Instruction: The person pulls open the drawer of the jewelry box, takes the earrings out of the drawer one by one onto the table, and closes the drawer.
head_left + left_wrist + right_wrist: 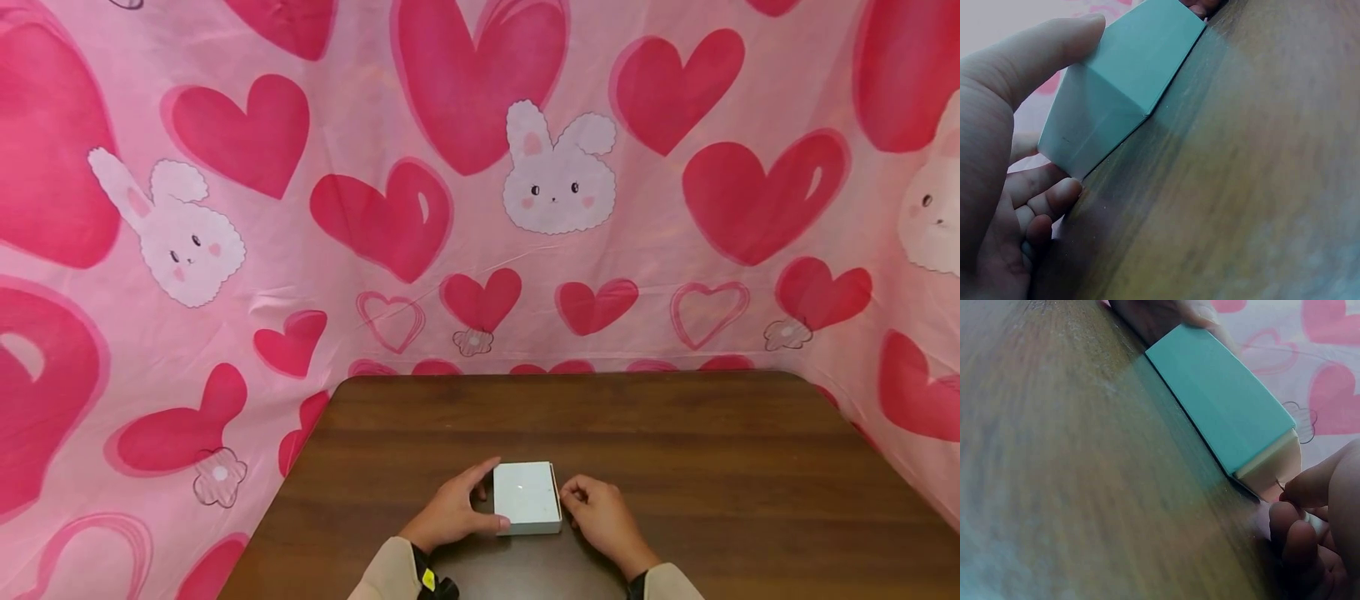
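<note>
A small drawer-style box point(525, 493), white on top in the head view, lies flat on the table. Its long side looks pale teal in the left wrist view point(1147, 56). My left hand point(453, 508) grips the box's left end, thumb at the near corner and fingers round the far side. At the right end, the cream drawer front point(1272, 464) shows inside the sleeve. A thin dark pull cord point(1280, 485) sticks out of it, and my right hand point(600, 510) pinches this cord between thumb and curled forefinger.
The brown wooden table point(675, 433) extends past the box on all sides. Behind it and to the left and right hangs a pink cloth point(480, 250) with hearts and rabbit faces. A dark strap with a yellow patch point(429, 579) circles the left wrist.
</note>
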The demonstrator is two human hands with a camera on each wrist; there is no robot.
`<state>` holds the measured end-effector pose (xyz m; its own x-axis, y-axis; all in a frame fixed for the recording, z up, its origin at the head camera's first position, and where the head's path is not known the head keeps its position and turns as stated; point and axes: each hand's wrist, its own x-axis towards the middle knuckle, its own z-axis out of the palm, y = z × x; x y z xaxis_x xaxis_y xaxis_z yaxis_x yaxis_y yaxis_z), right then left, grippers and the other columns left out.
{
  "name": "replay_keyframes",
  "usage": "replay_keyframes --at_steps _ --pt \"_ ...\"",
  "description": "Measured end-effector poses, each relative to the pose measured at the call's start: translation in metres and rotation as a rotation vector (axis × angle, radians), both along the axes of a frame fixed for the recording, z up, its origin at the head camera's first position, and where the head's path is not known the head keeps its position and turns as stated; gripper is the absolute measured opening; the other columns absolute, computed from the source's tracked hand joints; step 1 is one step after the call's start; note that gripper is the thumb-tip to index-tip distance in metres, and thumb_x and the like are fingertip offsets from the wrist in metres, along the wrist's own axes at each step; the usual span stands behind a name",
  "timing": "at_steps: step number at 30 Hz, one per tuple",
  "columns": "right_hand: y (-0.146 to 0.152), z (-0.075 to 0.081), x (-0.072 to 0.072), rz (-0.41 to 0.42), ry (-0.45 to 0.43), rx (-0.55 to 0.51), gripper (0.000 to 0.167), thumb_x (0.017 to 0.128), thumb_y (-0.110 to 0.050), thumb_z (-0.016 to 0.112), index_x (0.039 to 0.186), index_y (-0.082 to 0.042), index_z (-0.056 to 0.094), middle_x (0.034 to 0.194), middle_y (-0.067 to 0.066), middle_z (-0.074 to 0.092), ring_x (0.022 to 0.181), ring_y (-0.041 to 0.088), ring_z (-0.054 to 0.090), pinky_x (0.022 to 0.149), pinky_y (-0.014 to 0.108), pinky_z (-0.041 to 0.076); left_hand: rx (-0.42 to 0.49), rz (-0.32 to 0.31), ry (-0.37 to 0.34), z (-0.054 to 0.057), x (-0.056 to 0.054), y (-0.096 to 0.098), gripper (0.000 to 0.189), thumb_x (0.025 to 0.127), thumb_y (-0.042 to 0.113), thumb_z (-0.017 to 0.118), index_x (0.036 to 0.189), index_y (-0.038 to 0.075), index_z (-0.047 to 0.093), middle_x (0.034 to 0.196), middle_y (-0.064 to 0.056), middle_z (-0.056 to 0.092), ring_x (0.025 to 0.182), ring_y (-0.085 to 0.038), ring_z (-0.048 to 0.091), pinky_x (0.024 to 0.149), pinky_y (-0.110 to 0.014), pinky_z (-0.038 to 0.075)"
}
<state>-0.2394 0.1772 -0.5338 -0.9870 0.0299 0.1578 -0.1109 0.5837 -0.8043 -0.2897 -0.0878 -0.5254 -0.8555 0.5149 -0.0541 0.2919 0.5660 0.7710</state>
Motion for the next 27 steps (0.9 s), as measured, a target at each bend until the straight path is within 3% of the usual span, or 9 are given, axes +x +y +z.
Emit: replay_keyframes --at_steps 9,27 --pt "-0.001 -0.0009 0.002 -0.009 -0.01 -0.001 0.012 0.091 -0.014 0.068 0.079 -0.018 0.067 0.06 -0.008 0.054 0.052 0.009 0.053 0.052 0.027 0.041 0.007 -0.028 0.034 -0.0046 -0.0008 -0.0021 0.092 0.072 0.051 0.082 0.15 0.028 0.038 0.12 0.007 0.053 0.097 -0.014 0.05 0.078 -0.037 0.044" --pt "0.0002 -0.002 -0.0008 -0.02 0.001 -0.018 0.014 0.089 -0.01 0.068 0.078 -0.017 0.066 0.06 -0.008 0.054 0.05 0.01 0.053 0.049 0.027 0.042 0.006 -0.038 0.049 -0.0024 -0.0015 -0.0022 0.091 0.074 0.053 0.08 0.151 0.027 0.037 0.111 0.007 0.054 0.095 -0.013 0.05 0.076 -0.036 0.043"
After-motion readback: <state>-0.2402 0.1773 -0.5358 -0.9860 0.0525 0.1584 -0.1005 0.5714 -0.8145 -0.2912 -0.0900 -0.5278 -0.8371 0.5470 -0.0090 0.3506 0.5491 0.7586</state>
